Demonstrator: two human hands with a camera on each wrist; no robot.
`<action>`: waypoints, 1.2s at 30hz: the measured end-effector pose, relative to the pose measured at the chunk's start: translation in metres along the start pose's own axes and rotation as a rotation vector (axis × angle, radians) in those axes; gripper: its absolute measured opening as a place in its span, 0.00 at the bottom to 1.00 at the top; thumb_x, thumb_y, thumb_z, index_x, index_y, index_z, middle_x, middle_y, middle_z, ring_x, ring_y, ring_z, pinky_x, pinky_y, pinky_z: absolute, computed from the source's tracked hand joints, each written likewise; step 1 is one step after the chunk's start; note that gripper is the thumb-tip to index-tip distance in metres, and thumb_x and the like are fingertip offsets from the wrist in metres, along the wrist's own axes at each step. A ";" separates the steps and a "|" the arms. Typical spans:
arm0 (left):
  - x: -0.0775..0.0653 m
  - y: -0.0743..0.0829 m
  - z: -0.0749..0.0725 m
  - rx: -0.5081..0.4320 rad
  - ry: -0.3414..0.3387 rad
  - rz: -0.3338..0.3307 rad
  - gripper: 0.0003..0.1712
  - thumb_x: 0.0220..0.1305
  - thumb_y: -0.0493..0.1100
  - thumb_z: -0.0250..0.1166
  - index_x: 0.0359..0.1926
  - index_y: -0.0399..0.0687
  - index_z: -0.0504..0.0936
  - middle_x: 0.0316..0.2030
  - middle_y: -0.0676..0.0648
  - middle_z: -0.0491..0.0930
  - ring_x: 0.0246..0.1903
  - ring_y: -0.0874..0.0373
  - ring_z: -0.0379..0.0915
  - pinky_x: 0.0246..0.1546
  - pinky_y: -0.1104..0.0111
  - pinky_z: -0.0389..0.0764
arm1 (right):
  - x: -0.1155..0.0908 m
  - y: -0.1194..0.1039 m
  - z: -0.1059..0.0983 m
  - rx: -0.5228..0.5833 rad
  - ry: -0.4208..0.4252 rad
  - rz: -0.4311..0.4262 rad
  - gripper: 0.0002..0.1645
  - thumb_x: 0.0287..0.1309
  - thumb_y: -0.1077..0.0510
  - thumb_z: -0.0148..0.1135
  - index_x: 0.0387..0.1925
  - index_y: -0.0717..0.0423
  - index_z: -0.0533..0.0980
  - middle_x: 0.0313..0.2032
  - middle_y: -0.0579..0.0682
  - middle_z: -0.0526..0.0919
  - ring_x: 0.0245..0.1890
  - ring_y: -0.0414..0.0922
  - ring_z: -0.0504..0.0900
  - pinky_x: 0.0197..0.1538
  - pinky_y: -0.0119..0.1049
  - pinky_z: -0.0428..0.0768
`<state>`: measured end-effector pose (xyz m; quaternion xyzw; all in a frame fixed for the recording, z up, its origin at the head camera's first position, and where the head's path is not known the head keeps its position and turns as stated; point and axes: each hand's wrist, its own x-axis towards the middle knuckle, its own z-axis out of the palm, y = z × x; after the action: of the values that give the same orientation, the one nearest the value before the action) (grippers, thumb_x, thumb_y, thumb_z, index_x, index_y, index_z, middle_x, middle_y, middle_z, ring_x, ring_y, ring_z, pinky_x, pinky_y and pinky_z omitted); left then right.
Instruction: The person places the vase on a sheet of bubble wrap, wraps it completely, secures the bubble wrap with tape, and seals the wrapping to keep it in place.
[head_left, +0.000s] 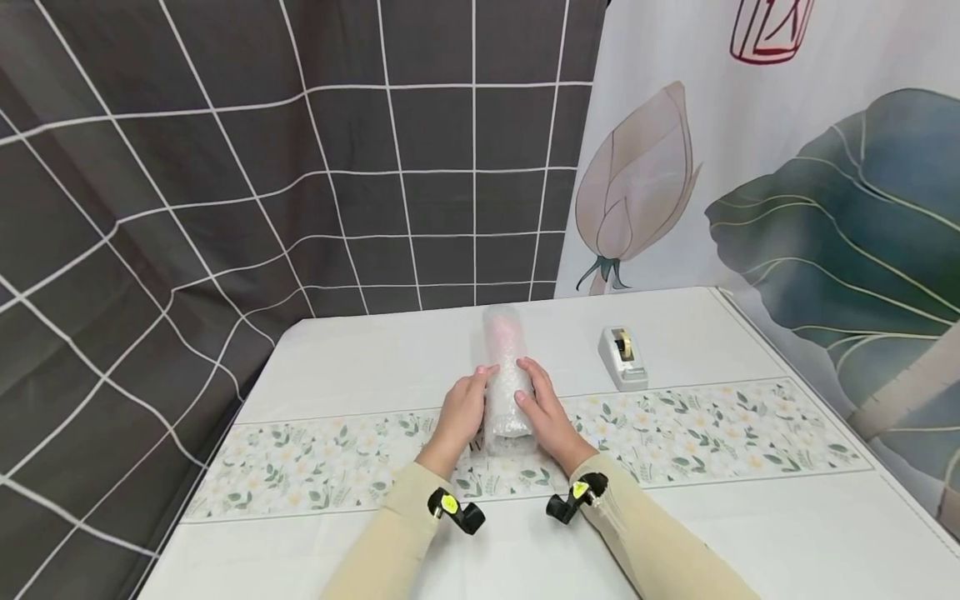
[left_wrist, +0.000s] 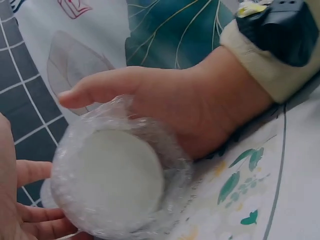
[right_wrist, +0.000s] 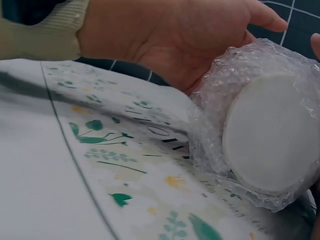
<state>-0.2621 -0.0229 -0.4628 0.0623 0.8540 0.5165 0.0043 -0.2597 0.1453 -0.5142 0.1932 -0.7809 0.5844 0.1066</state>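
Observation:
A long cylinder (head_left: 507, 379) wrapped in clear bubble wrap lies on the table, pointing away from me. Its far part looks pink and its near part white. A round, flat white end (left_wrist: 120, 180) faces the wrist cameras through the loose, crumpled wrap (right_wrist: 210, 130). My left hand (head_left: 459, 412) holds it by the left side. On the opposite side my right hand (head_left: 551, 417) grips it, thumb and fingers against the wrap. Whatever lies inside is blurred by the wrap, and its kind cannot be told.
To the right of the cylinder stands a white tape dispenser (head_left: 622, 358) with a yellowish roll. A floral band (head_left: 697, 433) runs across the white tablecloth (head_left: 375, 358). Dark checked cloth (head_left: 420, 167) hangs behind and left, a lotus-print curtain (head_left: 637, 192) at the right.

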 end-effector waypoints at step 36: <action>0.066 -0.020 0.000 0.070 -0.045 0.023 0.31 0.80 0.56 0.38 0.78 0.57 0.61 0.72 0.40 0.64 0.72 0.41 0.59 0.72 0.47 0.56 | 0.076 0.024 0.004 -0.050 -0.012 0.155 0.41 0.74 0.49 0.51 0.80 0.56 0.50 0.80 0.56 0.46 0.79 0.54 0.44 0.77 0.54 0.44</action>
<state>-0.3294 -0.0249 -0.4767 0.0838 0.8705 0.4847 0.0153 -0.3379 0.1337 -0.5064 0.1328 -0.8086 0.5698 0.0612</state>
